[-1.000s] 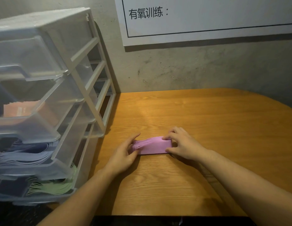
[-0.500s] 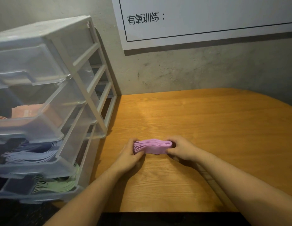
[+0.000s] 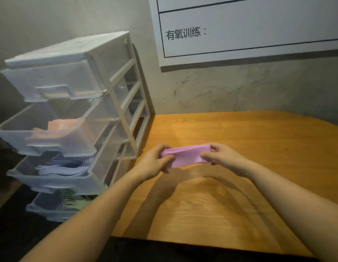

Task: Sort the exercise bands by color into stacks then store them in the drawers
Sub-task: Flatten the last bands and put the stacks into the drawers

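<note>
Left hand (image 3: 155, 163) and right hand (image 3: 221, 156) pinching the ends of a pink band stack (image 3: 185, 156) above the wooden surface (image 3: 240, 133), fingertips partly hiding its ends, drawer unit (image 3: 73, 118) standing alongside, lower drawers' contents blurring.

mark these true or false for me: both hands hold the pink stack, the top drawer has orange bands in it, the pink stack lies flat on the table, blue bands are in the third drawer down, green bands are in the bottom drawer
1. Both hands hold the pink stack. True: the left hand and the right hand each grip one end of the pink stack.
2. The top drawer has orange bands in it. False: the top drawer looks empty; the orange bands are in the second drawer down.
3. The pink stack lies flat on the table. False: it is held up off the table, with its shadow below.
4. Blue bands are in the third drawer down. True: the blue bands lie there.
5. Green bands are in the bottom drawer. True: the green bands show there.
</note>
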`<act>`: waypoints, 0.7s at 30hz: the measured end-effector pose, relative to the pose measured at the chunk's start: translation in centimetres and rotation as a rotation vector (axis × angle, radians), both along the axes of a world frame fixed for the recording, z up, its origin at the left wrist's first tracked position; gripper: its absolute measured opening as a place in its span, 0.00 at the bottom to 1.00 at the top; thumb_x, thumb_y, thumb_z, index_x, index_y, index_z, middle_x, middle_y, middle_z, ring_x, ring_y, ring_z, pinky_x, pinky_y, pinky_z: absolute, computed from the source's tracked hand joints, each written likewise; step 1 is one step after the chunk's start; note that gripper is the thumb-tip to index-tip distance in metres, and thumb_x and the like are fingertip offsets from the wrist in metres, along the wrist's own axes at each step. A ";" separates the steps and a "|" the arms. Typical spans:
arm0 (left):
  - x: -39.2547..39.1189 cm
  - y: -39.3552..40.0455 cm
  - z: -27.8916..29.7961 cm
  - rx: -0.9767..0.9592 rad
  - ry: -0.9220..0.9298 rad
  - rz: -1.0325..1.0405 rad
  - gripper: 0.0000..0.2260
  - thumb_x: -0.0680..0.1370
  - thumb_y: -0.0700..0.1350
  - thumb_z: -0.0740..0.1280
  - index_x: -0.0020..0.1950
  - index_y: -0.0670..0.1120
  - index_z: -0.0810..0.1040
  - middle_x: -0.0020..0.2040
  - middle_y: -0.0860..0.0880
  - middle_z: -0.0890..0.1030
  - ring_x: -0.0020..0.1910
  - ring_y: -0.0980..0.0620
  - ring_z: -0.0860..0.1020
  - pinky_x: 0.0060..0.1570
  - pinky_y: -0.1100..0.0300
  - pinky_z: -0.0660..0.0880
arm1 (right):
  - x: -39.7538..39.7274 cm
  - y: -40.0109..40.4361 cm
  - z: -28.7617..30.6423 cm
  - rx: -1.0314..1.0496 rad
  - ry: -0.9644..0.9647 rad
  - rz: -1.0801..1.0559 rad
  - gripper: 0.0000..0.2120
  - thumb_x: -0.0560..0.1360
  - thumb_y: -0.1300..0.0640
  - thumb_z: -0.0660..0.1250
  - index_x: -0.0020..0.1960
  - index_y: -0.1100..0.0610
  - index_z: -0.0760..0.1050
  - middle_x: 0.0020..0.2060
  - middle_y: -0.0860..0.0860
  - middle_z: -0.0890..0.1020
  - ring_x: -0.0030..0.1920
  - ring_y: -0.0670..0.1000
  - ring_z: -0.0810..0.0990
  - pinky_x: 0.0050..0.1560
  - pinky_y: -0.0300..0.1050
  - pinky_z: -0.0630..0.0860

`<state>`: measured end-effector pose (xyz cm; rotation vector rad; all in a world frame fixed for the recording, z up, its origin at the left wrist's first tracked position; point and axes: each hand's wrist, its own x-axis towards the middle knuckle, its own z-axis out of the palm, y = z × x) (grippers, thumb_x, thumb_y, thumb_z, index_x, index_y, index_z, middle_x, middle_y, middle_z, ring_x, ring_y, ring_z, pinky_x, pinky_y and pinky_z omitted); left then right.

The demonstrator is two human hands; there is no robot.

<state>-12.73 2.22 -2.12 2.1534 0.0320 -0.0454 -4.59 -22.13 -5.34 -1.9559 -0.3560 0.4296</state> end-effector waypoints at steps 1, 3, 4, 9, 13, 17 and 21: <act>0.0 -0.1 1.3 0.009 -0.031 0.011 0.12 0.81 0.44 0.68 0.64 0.45 0.75 0.54 0.44 0.79 0.46 0.46 0.83 0.37 0.61 0.82 | 0.4 0.1 1.1 0.013 -0.005 -0.003 0.06 0.77 0.58 0.70 0.53 0.58 0.81 0.43 0.53 0.83 0.42 0.49 0.79 0.43 0.43 0.74; 0.0 -0.1 4.1 0.041 -0.096 0.027 0.11 0.82 0.46 0.67 0.64 0.48 0.75 0.54 0.47 0.78 0.46 0.50 0.82 0.38 0.61 0.82 | 1.1 0.6 3.8 0.050 -0.022 -0.013 0.06 0.77 0.58 0.70 0.52 0.59 0.81 0.42 0.53 0.82 0.42 0.49 0.80 0.41 0.43 0.73; -0.1 0.0 5.5 0.048 -0.127 0.038 0.12 0.82 0.46 0.67 0.64 0.48 0.74 0.55 0.48 0.78 0.47 0.51 0.82 0.39 0.60 0.82 | 1.3 1.0 5.3 0.068 -0.041 -0.015 0.05 0.77 0.59 0.69 0.51 0.59 0.81 0.41 0.53 0.82 0.41 0.49 0.80 0.41 0.43 0.72; -0.7 1.8 13.1 -0.098 -0.193 0.084 0.20 0.80 0.44 0.70 0.71 0.48 0.70 0.59 0.48 0.77 0.53 0.50 0.81 0.46 0.58 0.83 | 1.7 3.5 12.6 0.144 -0.146 -0.009 0.02 0.76 0.58 0.69 0.46 0.56 0.77 0.38 0.52 0.78 0.36 0.51 0.78 0.39 0.46 0.72; -1.7 5.9 18.3 -0.142 -0.231 0.059 0.17 0.78 0.43 0.71 0.67 0.46 0.75 0.57 0.46 0.82 0.53 0.50 0.83 0.52 0.55 0.82 | 1.3 6.5 17.8 0.190 -0.218 0.089 0.04 0.77 0.58 0.69 0.51 0.56 0.78 0.42 0.54 0.81 0.36 0.50 0.81 0.39 0.44 0.74; -2.1 11.1 21.7 -0.029 -0.335 0.151 0.10 0.77 0.45 0.71 0.59 0.50 0.79 0.53 0.47 0.83 0.51 0.53 0.84 0.50 0.58 0.82 | 0.5 11.2 22.0 0.125 -0.347 0.199 0.08 0.77 0.54 0.71 0.55 0.52 0.76 0.48 0.54 0.83 0.42 0.50 0.86 0.38 0.40 0.80; -1.8 16.0 23.2 -0.004 -0.506 0.212 0.06 0.79 0.42 0.69 0.54 0.51 0.76 0.47 0.51 0.82 0.43 0.58 0.81 0.49 0.61 0.80 | 0.3 16.3 25.4 0.108 -0.421 0.256 0.11 0.76 0.52 0.72 0.56 0.52 0.74 0.47 0.51 0.81 0.44 0.48 0.83 0.36 0.34 0.77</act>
